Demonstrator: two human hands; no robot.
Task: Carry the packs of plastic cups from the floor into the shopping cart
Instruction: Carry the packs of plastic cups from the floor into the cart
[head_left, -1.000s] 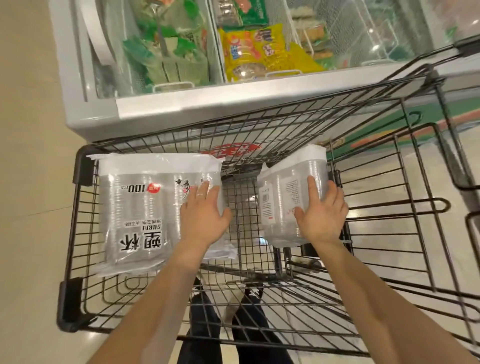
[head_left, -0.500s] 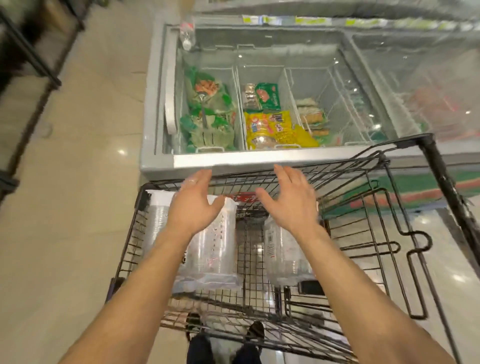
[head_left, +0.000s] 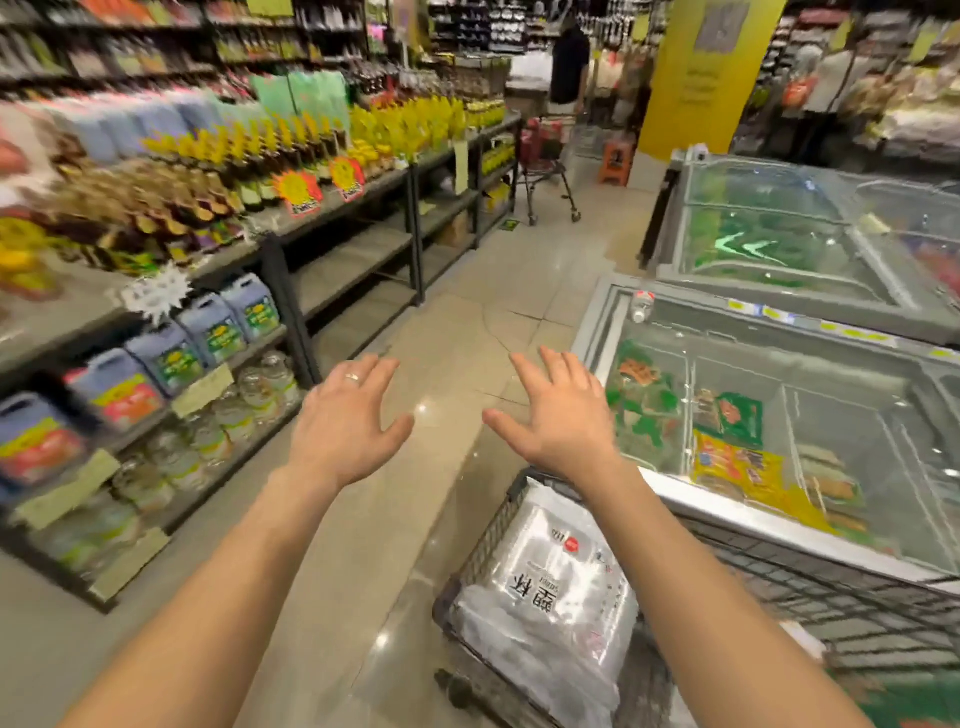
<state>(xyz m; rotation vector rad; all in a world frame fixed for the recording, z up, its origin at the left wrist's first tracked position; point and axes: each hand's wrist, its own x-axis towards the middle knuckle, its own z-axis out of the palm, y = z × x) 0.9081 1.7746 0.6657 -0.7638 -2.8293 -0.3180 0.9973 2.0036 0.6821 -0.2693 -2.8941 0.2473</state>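
A clear pack of plastic cups (head_left: 545, 592) with black characters on its label lies in the black wire shopping cart (head_left: 485, 545) at the lower right. My right forearm crosses over the cart and hides the rest of its inside. My left hand (head_left: 340, 421) is raised over the aisle floor, fingers spread, a ring on one finger, holding nothing. My right hand (head_left: 558, 415) hovers beside it, above the cart's far corner, fingers also spread and empty.
A glass-topped chest freezer (head_left: 779, 415) stands right of the cart, a second freezer (head_left: 769, 234) behind it. Shelves of bottles and jugs (head_left: 197, 338) line the left. A tiled aisle (head_left: 467, 322) runs ahead to another cart (head_left: 545, 156) and a person (head_left: 569, 62).
Both hands let go of the two packs in the cart and rose up with fingers spread. The view swung up and left from the cart to the aisle.
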